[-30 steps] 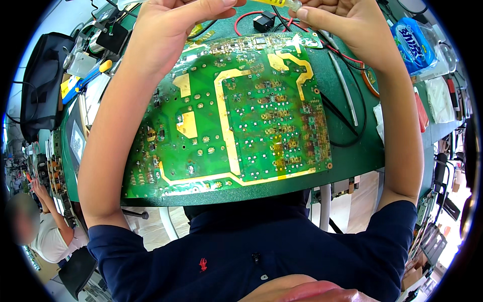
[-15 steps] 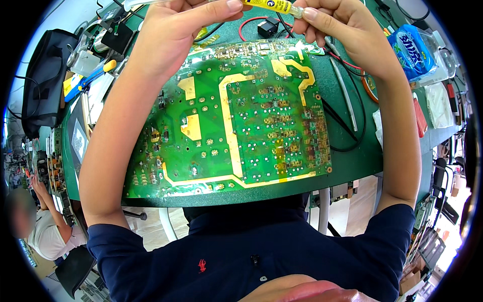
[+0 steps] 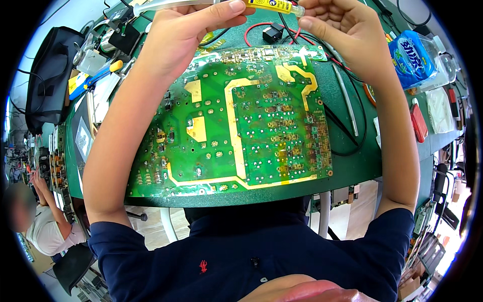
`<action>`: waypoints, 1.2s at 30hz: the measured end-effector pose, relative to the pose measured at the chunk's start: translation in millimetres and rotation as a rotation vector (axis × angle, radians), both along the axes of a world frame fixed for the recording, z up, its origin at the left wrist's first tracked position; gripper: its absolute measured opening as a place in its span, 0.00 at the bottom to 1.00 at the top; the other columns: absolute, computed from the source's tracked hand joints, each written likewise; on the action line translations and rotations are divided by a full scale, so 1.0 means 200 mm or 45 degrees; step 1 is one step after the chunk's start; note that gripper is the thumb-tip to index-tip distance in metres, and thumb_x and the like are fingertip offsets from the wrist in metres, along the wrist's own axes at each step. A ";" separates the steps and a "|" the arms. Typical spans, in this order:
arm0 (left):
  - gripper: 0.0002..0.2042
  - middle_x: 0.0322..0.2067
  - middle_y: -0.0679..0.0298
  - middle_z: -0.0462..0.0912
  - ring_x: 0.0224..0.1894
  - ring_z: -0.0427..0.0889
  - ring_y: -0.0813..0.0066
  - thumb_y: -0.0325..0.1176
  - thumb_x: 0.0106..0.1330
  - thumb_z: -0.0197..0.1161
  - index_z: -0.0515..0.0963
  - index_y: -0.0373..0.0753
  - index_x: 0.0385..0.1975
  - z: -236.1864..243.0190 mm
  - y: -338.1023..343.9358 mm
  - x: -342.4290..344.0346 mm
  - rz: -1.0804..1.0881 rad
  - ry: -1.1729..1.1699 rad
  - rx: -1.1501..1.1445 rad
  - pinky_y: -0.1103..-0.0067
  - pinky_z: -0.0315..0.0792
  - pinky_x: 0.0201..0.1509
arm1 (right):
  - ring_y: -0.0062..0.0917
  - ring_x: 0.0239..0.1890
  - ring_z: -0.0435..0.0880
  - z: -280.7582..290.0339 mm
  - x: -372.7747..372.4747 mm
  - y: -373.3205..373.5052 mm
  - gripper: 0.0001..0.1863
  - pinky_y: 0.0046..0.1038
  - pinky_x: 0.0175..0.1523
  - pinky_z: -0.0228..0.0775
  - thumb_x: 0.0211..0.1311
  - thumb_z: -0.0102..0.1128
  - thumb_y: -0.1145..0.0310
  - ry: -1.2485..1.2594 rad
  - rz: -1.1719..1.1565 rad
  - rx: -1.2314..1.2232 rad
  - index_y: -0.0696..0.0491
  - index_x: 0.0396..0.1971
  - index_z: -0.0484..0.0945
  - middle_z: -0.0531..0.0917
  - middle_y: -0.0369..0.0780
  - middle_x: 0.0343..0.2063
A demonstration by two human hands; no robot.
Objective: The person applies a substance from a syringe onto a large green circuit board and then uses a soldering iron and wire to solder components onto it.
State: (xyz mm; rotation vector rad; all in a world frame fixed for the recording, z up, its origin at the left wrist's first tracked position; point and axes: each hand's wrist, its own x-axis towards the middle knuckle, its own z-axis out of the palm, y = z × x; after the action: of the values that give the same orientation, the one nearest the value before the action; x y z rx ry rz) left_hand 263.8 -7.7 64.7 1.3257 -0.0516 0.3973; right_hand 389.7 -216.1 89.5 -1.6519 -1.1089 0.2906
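Note:
A syringe [image 3: 274,4] with a yellow label and a clear tip lies sideways at the top edge. My left hand [image 3: 201,22] is closed round its barrel, and a pale plunger [image 3: 166,4] sticks out to the left of that hand. At the clear tip, my right hand [image 3: 342,30] has its fingers curled and its thumb just under the tip; what its fingertips hold is partly hidden. Below both hands lies a large green circuit board [image 3: 211,161] with gold-coloured traces and small components.
Black and red cables [image 3: 347,146] lie beyond and right of the board, beside a grey metal rod [image 3: 346,98]. A blue packet [image 3: 413,58] and a red item [image 3: 419,121] are at the right. A black bag [image 3: 48,80] and tools stand left; a person [image 3: 50,221] sits far left.
My right thumb has dropped from on top of the syringe tip to just below it. The board and table appear slightly lower and to the right in the view.

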 end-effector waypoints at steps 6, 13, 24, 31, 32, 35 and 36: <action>0.08 0.41 0.57 0.82 0.43 0.84 0.67 0.27 0.63 0.65 0.76 0.36 0.40 -0.04 0.05 0.02 -0.002 0.031 -0.099 0.74 0.81 0.46 | 0.15 0.27 0.79 0.02 -0.05 0.02 0.07 0.17 0.35 0.70 0.55 0.67 0.76 -0.329 -0.154 0.001 0.61 0.33 0.80 0.82 0.36 0.26; 0.07 0.41 0.57 0.82 0.44 0.83 0.67 0.26 0.65 0.62 0.76 0.36 0.41 -0.05 0.05 0.03 -0.065 0.002 -0.092 0.74 0.81 0.48 | 0.16 0.25 0.78 -0.04 0.04 0.00 0.05 0.19 0.32 0.69 0.57 0.65 0.75 -1.016 -0.078 0.126 0.60 0.32 0.81 0.82 0.39 0.24; 0.09 0.40 0.57 0.82 0.45 0.83 0.68 0.25 0.63 0.64 0.75 0.36 0.42 -0.04 0.05 0.03 -0.107 -0.024 -0.056 0.72 0.81 0.50 | 0.14 0.26 0.75 -0.05 0.06 -0.03 0.15 0.16 0.33 0.67 0.69 0.55 0.63 -0.225 0.120 -0.070 0.62 0.40 0.80 0.80 0.34 0.23; 0.09 0.40 0.57 0.82 0.44 0.83 0.68 0.25 0.63 0.64 0.75 0.36 0.41 -0.03 0.05 0.02 -0.101 -0.031 -0.012 0.73 0.81 0.49 | 0.14 0.26 0.75 -0.04 0.08 -0.03 0.16 0.17 0.33 0.69 0.70 0.52 0.61 -0.044 0.201 -0.162 0.60 0.37 0.81 0.80 0.34 0.22; 0.08 0.40 0.58 0.82 0.44 0.83 0.68 0.25 0.63 0.64 0.75 0.36 0.41 -0.04 0.05 0.02 -0.077 -0.025 -0.008 0.73 0.81 0.49 | 0.14 0.26 0.75 -0.04 0.08 -0.03 0.17 0.17 0.33 0.68 0.70 0.52 0.61 -0.060 0.190 -0.139 0.60 0.37 0.81 0.80 0.34 0.22; 0.08 0.40 0.58 0.82 0.43 0.84 0.69 0.26 0.64 0.64 0.76 0.36 0.41 -0.04 0.03 0.04 -0.040 -0.008 -0.041 0.74 0.81 0.48 | 0.14 0.26 0.76 -0.07 0.10 -0.02 0.17 0.16 0.34 0.69 0.71 0.52 0.60 -0.050 0.061 -0.020 0.60 0.38 0.81 0.80 0.34 0.23; 0.08 0.40 0.58 0.82 0.42 0.84 0.69 0.26 0.64 0.64 0.76 0.36 0.41 -0.04 0.03 0.04 -0.034 -0.003 -0.060 0.74 0.81 0.47 | 0.14 0.26 0.76 -0.08 0.10 -0.02 0.17 0.16 0.34 0.69 0.71 0.52 0.60 -0.037 0.002 0.028 0.60 0.38 0.81 0.81 0.34 0.23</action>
State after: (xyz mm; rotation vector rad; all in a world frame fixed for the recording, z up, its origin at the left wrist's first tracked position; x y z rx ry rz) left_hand 272.3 -2.2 56.3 1.2769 -0.0619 0.3753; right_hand 409.9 -220.8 73.8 -1.6408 -1.1313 0.2549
